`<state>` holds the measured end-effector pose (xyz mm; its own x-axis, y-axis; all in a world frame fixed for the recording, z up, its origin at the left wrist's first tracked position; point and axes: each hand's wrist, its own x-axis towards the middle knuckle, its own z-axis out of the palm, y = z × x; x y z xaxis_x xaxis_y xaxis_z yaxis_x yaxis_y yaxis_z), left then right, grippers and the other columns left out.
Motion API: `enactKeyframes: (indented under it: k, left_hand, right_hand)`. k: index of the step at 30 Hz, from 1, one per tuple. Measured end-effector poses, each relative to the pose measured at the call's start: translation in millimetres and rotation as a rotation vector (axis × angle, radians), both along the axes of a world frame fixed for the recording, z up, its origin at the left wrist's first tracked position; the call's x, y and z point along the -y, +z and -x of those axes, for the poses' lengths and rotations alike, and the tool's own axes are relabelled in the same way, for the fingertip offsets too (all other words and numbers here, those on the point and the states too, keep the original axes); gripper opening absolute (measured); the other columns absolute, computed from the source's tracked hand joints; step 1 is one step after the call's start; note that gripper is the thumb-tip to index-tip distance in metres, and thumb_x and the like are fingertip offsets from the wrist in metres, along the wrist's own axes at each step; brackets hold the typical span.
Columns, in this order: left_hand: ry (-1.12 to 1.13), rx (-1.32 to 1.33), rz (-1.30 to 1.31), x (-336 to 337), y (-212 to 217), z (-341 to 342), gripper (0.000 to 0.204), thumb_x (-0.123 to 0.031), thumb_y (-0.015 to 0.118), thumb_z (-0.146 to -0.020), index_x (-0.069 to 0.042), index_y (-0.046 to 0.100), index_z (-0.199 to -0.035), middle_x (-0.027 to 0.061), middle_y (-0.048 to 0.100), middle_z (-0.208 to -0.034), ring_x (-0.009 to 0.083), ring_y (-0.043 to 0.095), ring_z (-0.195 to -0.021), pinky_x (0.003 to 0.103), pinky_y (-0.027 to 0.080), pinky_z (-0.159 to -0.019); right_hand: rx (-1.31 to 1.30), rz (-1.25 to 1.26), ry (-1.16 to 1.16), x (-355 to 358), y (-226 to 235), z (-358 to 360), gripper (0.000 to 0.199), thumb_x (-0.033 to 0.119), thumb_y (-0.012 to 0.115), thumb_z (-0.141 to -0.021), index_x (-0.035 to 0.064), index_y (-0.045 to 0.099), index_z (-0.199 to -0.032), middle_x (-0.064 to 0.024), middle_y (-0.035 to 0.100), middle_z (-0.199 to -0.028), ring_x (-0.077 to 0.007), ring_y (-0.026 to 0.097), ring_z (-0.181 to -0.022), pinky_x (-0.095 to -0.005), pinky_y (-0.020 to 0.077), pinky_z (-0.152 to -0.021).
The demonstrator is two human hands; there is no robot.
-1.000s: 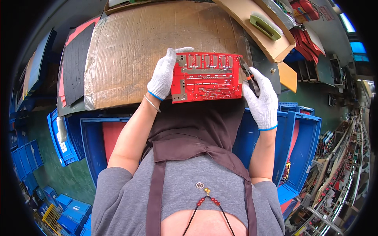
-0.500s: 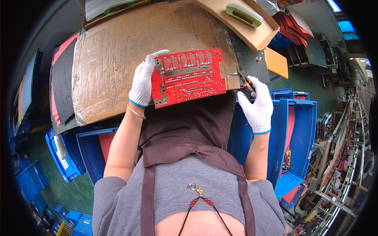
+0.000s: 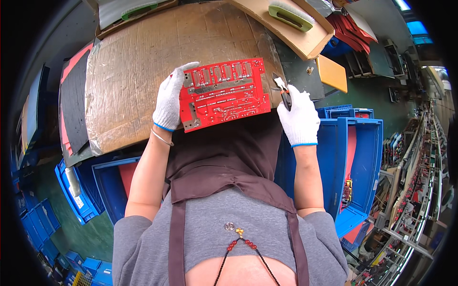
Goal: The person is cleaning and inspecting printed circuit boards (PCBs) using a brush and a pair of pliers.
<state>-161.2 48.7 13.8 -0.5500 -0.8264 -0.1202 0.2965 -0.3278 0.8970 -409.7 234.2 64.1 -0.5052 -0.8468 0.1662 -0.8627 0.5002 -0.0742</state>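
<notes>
My left hand [image 3: 168, 102], in a white knitted glove, grips the left edge of a red circuit board [image 3: 228, 97]. The board is raised at a tilt over the near edge of a cardboard sheet [image 3: 138, 62], its side with silvery solder joints facing up. Just right of the board, my gloved right hand [image 3: 300, 117] is closed round a pair of small pliers [image 3: 286, 97] with black and orange handles. The pliers' metal jaws point away from me, close to the board's right edge but apart from it. Part of the handles is hidden in the glove.
A cardboard tray [image 3: 312, 40] with a green-backed brush [image 3: 291, 18] stands at the far right, beside a yellow block [image 3: 332, 74]. Blue crates [image 3: 365, 157] flank me on both sides. Black and red sheets [image 3: 76, 100] lie on the left.
My right hand has moved left and closed round the pliers, lifting them from beside the cardboard towards the board. The board has shifted slightly left in my left hand.
</notes>
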Motion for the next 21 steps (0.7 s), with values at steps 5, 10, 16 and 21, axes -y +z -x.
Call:
enactKeyframes:
  k: [5, 10, 16, 21]
  left_hand:
    - [0.011, -0.010, 0.001, 1, 1, 2, 0.049, -0.036, 0.045, -0.114, 0.002, 0.064, -0.138, 0.0125, 0.071, -0.126, 0.0171, 0.068, -0.112, 0.034, 0.055, -0.101]
    - [0.013, -0.014, 0.000, 2, -2, 2, 0.049, -0.036, 0.045, -0.114, 0.002, 0.064, -0.137, 0.0127, 0.071, -0.126, 0.0171, 0.068, -0.112, 0.034, 0.055, -0.101]
    - [0.017, -0.014, -0.006, 0, 1, 1, 0.048, -0.036, 0.046, -0.114, 0.002, 0.065, -0.136, 0.0122, 0.071, -0.125, 0.0171, 0.068, -0.112, 0.034, 0.056, -0.100]
    - [0.009, -0.008, -0.002, 1, -1, 1, 0.047, -0.036, 0.046, -0.114, 0.001, 0.065, -0.136, 0.0120, 0.071, -0.124, 0.0169, 0.068, -0.111, 0.034, 0.056, -0.099]
  right_hand:
    - [0.057, 0.232, 0.117, -4, -2, -10, 0.049, 0.021, 0.076, -0.087, 0.0102, 0.065, -0.134, -0.0163, 0.071, -0.107, -0.0361, 0.070, -0.103, -0.0428, 0.0564, -0.094]
    - [0.076, 0.095, 0.023, -2, -2, -3, 0.048, 0.021, 0.075, -0.088, 0.0096, 0.066, -0.133, -0.0169, 0.071, -0.109, -0.0356, 0.070, -0.105, -0.0427, 0.0561, -0.094]
    - [0.128, 0.130, 0.050, -1, 3, -20, 0.048, 0.021, 0.075, -0.088, 0.0112, 0.067, -0.133, -0.0160, 0.071, -0.113, -0.0357, 0.069, -0.108, -0.0425, 0.0562, -0.095]
    - [0.060, 0.157, 0.041, -5, -5, -8, 0.049, 0.022, 0.075, -0.087, 0.0096, 0.066, -0.134, -0.0166, 0.071, -0.114, -0.0356, 0.070, -0.105, -0.0426, 0.0567, -0.094]
